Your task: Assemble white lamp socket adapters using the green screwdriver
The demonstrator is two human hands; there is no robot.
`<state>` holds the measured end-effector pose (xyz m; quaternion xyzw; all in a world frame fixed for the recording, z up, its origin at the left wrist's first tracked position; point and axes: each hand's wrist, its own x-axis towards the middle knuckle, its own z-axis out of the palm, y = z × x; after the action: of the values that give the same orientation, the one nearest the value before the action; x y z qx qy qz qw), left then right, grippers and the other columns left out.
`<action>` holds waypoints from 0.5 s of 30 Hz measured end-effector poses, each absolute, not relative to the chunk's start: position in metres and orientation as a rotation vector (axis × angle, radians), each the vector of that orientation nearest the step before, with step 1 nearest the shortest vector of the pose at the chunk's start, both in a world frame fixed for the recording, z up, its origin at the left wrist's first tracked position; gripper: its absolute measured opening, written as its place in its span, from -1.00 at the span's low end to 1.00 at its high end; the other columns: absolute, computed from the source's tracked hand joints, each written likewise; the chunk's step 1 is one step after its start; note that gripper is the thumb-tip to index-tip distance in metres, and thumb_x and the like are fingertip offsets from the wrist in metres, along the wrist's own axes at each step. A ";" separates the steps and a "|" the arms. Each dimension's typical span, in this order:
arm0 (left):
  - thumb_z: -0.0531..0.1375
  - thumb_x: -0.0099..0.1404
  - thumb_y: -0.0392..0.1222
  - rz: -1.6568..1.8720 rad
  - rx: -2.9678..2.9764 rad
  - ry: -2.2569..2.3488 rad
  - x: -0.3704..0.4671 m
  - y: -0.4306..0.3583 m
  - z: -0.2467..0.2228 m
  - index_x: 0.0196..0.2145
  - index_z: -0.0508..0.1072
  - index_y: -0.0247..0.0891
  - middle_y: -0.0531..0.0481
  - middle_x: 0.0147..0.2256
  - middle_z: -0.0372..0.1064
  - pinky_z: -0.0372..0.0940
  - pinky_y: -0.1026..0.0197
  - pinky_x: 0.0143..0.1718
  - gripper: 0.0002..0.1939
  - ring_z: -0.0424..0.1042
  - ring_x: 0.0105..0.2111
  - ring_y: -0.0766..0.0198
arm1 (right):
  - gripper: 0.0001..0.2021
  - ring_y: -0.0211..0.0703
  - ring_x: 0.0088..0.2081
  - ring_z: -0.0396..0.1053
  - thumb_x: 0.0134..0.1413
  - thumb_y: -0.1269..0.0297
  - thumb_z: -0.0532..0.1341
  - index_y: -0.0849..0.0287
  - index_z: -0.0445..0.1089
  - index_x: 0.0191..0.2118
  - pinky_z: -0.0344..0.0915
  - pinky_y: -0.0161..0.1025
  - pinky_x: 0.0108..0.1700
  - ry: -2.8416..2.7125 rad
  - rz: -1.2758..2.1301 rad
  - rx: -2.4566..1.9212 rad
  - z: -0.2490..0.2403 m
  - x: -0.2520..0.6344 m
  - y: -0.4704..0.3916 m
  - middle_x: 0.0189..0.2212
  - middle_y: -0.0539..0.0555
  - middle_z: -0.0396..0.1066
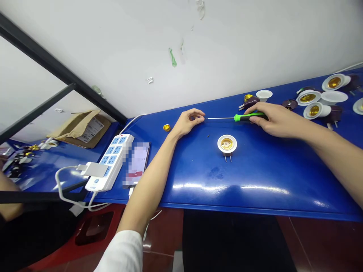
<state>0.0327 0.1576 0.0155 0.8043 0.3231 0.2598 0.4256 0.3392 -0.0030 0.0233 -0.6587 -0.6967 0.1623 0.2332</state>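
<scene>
In my right hand is a screwdriver with a green and black handle, its thin shaft pointing left and held level above the table. The fingers of my left hand pinch together right at its tip; what they hold there, if anything, is too small to make out. A tiny dark screw lies below the shaft. Nearer to me, a white lamp socket with a gold lining rests on the blue table, its two plug pins facing me. One loose gold threaded shell sits left of my left hand.
Several plug-in lamp sockets stand at the right. Behind my right hand are a dark plug base and a white ring. A power strip and a phone lie at the left. A cardboard box is beyond the black frame.
</scene>
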 end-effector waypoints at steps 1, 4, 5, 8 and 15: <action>0.45 0.24 0.08 0.648 2.012 0.813 0.033 0.158 0.016 -0.13 0.64 -0.22 -0.07 -0.16 0.63 0.34 0.12 -0.01 -0.63 0.52 -0.17 0.22 | -0.51 0.19 0.11 0.51 0.29 0.00 0.10 0.18 0.52 0.12 0.45 0.15 0.26 -1.914 0.447 -1.810 0.023 0.339 -0.003 0.13 0.28 0.53; 0.45 0.24 0.09 0.643 2.014 0.828 0.033 0.157 0.016 -0.12 0.64 -0.21 -0.08 -0.15 0.64 0.36 0.11 0.00 -0.62 0.53 -0.15 0.20 | -0.53 0.19 0.11 0.51 0.28 0.01 0.11 0.17 0.52 0.12 0.45 0.15 0.26 -1.917 0.453 -1.814 0.023 0.340 -0.003 0.14 0.28 0.52; 0.45 0.24 0.09 0.643 2.010 0.829 0.033 0.157 0.016 -0.13 0.64 -0.22 -0.08 -0.15 0.64 0.36 0.11 0.00 -0.62 0.53 -0.15 0.20 | -0.53 0.19 0.12 0.51 0.28 0.01 0.11 0.17 0.52 0.12 0.45 0.16 0.27 -1.918 0.454 -1.815 0.023 0.340 -0.003 0.14 0.28 0.52; 0.46 0.24 0.07 0.640 1.995 0.822 0.033 0.157 0.016 -0.14 0.64 -0.23 -0.08 -0.15 0.64 0.38 0.12 0.01 -0.64 0.53 -0.16 0.21 | -0.52 0.21 0.13 0.51 0.29 0.02 0.11 0.19 0.52 0.12 0.44 0.18 0.27 -1.919 0.454 -1.816 0.024 0.340 -0.003 0.14 0.30 0.52; 0.45 0.24 0.02 0.631 1.977 0.831 0.034 0.155 0.018 -0.15 0.64 -0.23 -0.07 -0.15 0.65 0.40 0.12 0.03 -0.68 0.54 -0.15 0.21 | -0.51 0.20 0.11 0.51 0.30 0.01 0.10 0.20 0.52 0.13 0.45 0.17 0.26 -1.922 0.463 -1.815 0.025 0.339 -0.004 0.14 0.29 0.52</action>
<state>0.0342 0.1546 0.0179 0.7953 0.3342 0.2536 0.4377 0.3389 -0.0040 0.0254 -0.6587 -0.6975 0.1678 0.2270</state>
